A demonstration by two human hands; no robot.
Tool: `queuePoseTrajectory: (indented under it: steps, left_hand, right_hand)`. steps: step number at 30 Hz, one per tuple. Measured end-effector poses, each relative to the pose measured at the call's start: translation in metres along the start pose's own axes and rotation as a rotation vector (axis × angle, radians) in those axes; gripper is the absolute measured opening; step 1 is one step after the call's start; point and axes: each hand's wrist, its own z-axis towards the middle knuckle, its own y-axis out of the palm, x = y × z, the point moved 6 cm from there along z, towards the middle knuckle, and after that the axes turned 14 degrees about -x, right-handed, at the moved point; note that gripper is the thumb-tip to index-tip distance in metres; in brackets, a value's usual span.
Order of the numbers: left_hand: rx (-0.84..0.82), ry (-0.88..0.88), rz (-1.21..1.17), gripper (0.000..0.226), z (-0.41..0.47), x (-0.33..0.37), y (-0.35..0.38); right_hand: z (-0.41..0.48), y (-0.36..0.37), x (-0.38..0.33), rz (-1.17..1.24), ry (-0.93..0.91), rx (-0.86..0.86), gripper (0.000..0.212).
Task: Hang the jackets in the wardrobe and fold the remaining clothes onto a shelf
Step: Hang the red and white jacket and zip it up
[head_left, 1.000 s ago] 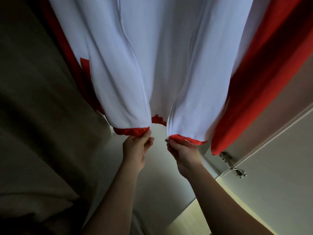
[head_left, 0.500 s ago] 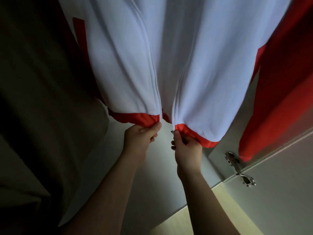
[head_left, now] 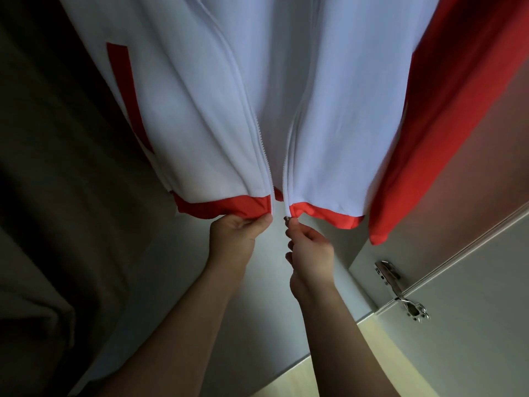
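Note:
A white jacket with a red hem and red sleeves hangs in the wardrobe, its front zip undone. My left hand grips the red hem of the left front panel beside the zip. My right hand pinches the metal zip slider at the bottom of the right panel. The two zip edges lie close together with a narrow gap between them. The hanger and rail are out of view above.
A dark brownish garment hangs to the left of the jacket. The pale wardrobe floor panel lies below. The open wardrobe door with its metal hinge stands to the right.
The two front panels have been drawn closer together at the hem. My right hand has shifted its hold from the hem to the zip slider. The view has tilted so more of the jacket shows.

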Motion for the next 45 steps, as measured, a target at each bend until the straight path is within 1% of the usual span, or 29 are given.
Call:
queuePoseTrajectory:
  steps: [3,5,10,14,16,25,28,32,34,38,41,45]
  left_hand:
    - [-0.016,0.027,-0.043,0.016,0.004,-0.001,0.005]
    - [-0.021,0.013,-0.086,0.011,0.007,-0.004,0.009]
    - [-0.05,-0.036,-0.184,0.017,0.013,-0.011,0.019]
    - [-0.025,0.03,-0.097,0.008,0.014,-0.008,0.019]
    - [-0.028,0.047,-0.053,0.007,0.015,-0.007,0.018]
    - [-0.045,0.022,-0.093,0.014,0.021,-0.007,0.016]
    - [-0.084,0.029,-0.093,0.015,0.023,-0.007,0.02]
    - [-0.109,0.037,-0.094,0.027,0.023,-0.007,0.024]
    - [-0.107,0.036,-0.093,0.027,0.024,-0.007,0.024]
    - [-0.083,0.104,0.022,0.016,0.025,-0.003,0.019]
    - [-0.061,0.149,0.122,0.014,0.026,0.003,0.014]
    - [-0.016,0.224,0.291,0.012,0.022,0.013,0.011]
  right_hand:
    - [0.002,0.002,0.002,0.032,0.037,0.006,0.02]
    - [0.003,0.004,0.004,0.039,0.032,0.011,0.02]
    - [0.004,0.006,0.005,0.149,0.052,0.032,0.018]
    - [0.005,0.009,0.007,0.203,0.069,0.035,0.021]
    - [0.006,0.011,0.009,0.212,0.073,0.038,0.022]
    - [0.012,0.012,0.005,0.227,0.053,0.107,0.02]
    - [0.012,0.013,0.001,0.207,0.031,0.103,0.021]
    - [0.011,0.014,-0.002,0.196,0.017,0.103,0.023]
    - [0.011,0.013,-0.003,0.177,0.015,0.11,0.023]
    - [0.012,0.017,-0.003,0.182,0.002,0.055,0.026]
    - [0.014,0.017,-0.004,0.168,-0.022,0.029,0.024]
    - [0.016,0.017,-0.004,0.146,-0.009,0.006,0.023]
